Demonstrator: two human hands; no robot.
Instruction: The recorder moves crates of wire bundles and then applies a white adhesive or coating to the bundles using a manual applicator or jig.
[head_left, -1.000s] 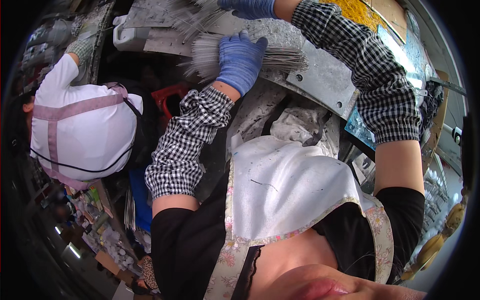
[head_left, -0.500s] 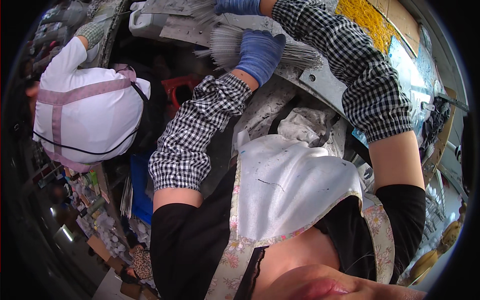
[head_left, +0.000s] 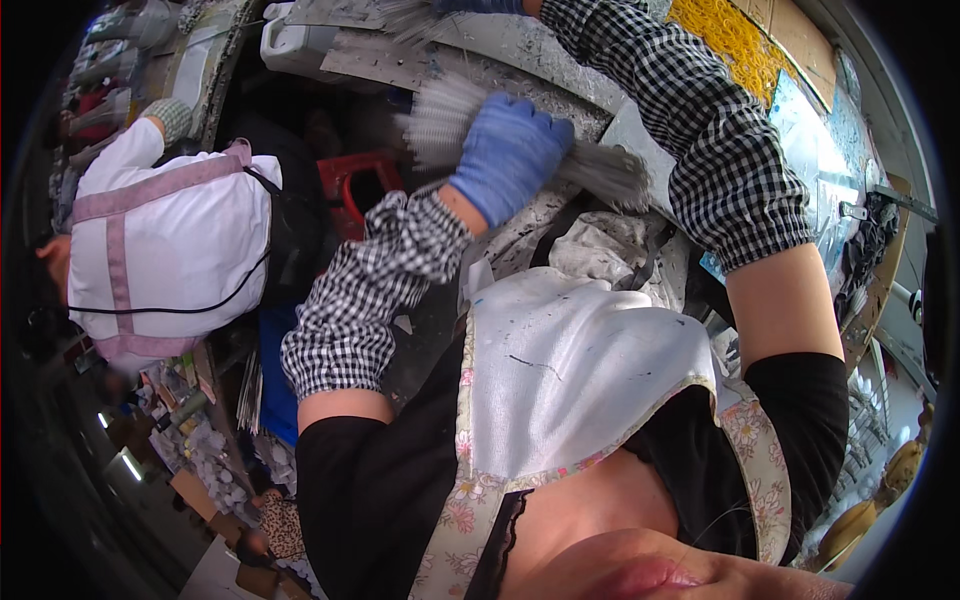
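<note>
My left hand (head_left: 513,155), in a blue glove, is closed around a thick bundle of thin grey wire-like strips (head_left: 610,175). The strips stick out on both sides of the fist and are blurred by motion. Cut off by the top edge, my right hand (head_left: 490,5) shows only a strip of its blue glove, with its fingers hidden. Right beside it, more thin grey strips (head_left: 408,18) fan out; whether that hand holds them is not visible. Black-and-white checked sleeves cover both my forearms.
A stained grey worktable (head_left: 385,62) spans the top. Yellow rings or bands (head_left: 735,45) are heaped at the upper right. A white jug (head_left: 297,42) stands at the upper left, with a red plastic object (head_left: 345,190) below it. At left, a person in white (head_left: 175,245) bends over.
My left hand has come down toward me with the bundle, away from the worktable. My right hand has slid up, mostly out of the picture. The person at left has bent lower.
</note>
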